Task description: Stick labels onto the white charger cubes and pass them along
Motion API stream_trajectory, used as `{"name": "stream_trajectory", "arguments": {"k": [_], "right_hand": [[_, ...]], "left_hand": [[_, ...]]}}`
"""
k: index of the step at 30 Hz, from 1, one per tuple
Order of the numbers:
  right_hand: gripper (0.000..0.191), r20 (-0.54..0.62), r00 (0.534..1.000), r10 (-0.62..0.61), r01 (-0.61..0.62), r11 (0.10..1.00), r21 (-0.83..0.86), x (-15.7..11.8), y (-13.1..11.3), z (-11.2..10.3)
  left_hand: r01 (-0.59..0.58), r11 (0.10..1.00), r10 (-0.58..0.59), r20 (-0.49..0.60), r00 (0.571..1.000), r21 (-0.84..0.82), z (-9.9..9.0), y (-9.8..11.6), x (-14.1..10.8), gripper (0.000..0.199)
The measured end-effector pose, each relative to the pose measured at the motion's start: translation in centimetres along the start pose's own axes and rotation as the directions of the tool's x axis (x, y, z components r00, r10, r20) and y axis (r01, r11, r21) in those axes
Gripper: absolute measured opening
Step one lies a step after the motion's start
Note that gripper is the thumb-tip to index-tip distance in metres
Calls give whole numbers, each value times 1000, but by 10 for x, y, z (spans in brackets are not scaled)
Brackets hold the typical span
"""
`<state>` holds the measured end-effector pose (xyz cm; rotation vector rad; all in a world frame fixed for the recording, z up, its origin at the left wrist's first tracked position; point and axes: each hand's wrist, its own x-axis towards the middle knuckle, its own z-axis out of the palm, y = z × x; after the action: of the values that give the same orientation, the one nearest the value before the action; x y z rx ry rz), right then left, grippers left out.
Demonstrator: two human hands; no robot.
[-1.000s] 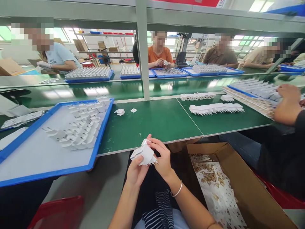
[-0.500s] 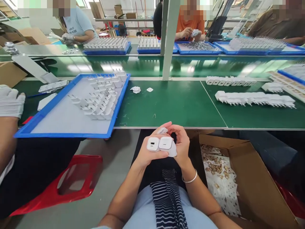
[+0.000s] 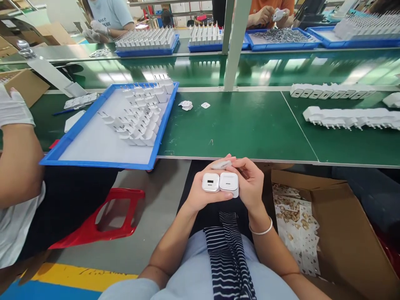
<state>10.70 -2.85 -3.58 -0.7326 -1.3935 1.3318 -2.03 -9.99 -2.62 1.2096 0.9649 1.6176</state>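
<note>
Two white chargers sit side by side in my left hand, their port faces turned up toward me. The fingers of that hand wrap round them, with the thumb along the near side. My right hand is closed against the right charger, its fingertips at a small white piece above the chargers. Which hand carries that small piece is hard to tell. Both hands are just in front of the table edge, above my lap.
On the green table lie a blue-rimmed tray of pronged chargers, small white plates and charger rows. A cardboard box stands low right. A gloved hand is far left; a red stool is below.
The view has tilted down and turned slightly left. My right fingers have come closer over the chargers, and the small white piece above them shows more fully.
</note>
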Motion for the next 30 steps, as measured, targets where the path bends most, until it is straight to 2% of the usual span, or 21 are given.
{"name": "stream_trajectory", "arguments": {"k": [3,6,9,14,17,23,27,30], "right_hand": [[13,66,992,-103,113,980,-163,3,-1,-13],[17,18,996,-90,92,968,-234,3,-9,-27],[19,-46,999,0,-4,994,-106,-6,-23,-28],[16,26,991,133,-135,987,85,-24,-33,-9],[16,41,988,148,-152,981,120,-25,-30,-4],[17,82,982,172,-181,976,119,-27,-33,-8],[20,147,968,206,-223,969,110,-33,-39,-4],[20,154,964,215,-234,965,119,-36,-41,-1]], "left_hand": [[-69,989,71,-8,997,130,0,6,0,41],[-133,943,153,-43,987,304,0,9,0,40],[-162,855,250,-119,961,493,0,9,-2,43],[-197,744,370,-148,917,638,3,8,-6,41],[-223,709,402,-124,907,669,4,9,-7,45],[-249,717,416,-114,902,651,3,6,-7,41],[-254,720,421,-114,900,646,2,2,-6,38],[-285,705,451,-101,887,649,2,0,-5,37]]}}
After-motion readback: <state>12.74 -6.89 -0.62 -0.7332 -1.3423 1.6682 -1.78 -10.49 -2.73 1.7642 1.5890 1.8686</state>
